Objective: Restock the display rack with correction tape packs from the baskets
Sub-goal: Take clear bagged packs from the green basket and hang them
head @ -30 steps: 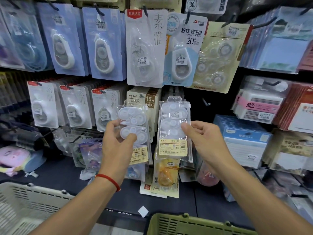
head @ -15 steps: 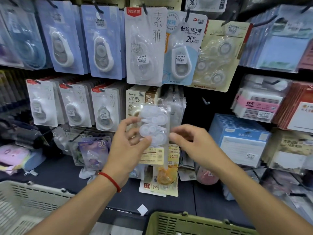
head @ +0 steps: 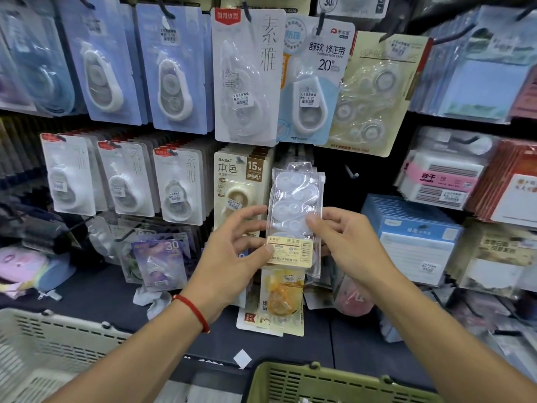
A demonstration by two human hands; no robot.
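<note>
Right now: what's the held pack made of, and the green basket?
Clear pack: looks like thin glossy clear plastic, glare and see-through white dispensers; its cream label looks like printed paper. Both hands hold it. Green basket: likely rigid matte moulded plastic, with slotted walls.

You have the clear correction tape pack (head: 294, 216) upright against the display rack (head: 334, 170), yellow label at its bottom, right of the beige packs (head: 239, 187).
</note>
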